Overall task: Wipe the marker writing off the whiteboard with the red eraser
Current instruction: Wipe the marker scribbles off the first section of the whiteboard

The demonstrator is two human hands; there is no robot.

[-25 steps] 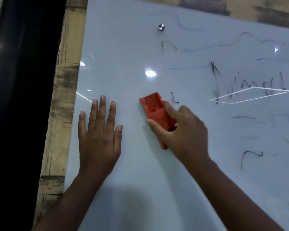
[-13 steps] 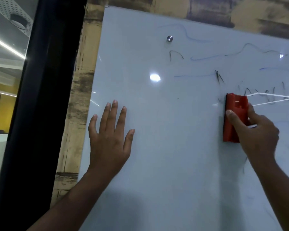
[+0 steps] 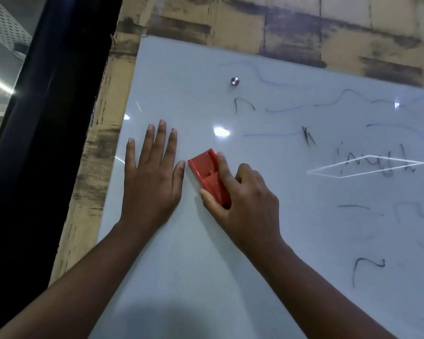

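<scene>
Red plastic, the eraser (image 3: pixel 209 178) lies pressed against the whiteboard (image 3: pixel 291 216) in the head view, tilted so its upper end leans away from the board's left edge. The right hand (image 3: pixel 242 199) grips it: the thumb runs along the eraser's lower left side, the index finger lies straight along its right edge, and the other fingers are curled behind it. The eraser's upper left corner sits just beside the thumb tip of the left hand (image 3: pixel 152 177), nearly touching it.

That left hand lies flat on the whiteboard with all 5 fingers straight and slightly spread, holding nothing, close to the board's left edge.

Marker writing (image 3: pixel 377 162) remains on the right part of the whiteboard, well apart from the eraser: a smeared word crossed by a bright diamond-shaped reflection, a small black scribble left of it, thin blue wavy lines above, and loose black strokes below. A round metal stud (image 3: pixel 234 81) sits on the board above the eraser. Left of the whiteboard runs a strip of worn tan wall (image 3: pixel 101 155), then a black frame (image 3: pixel 47 143).
</scene>
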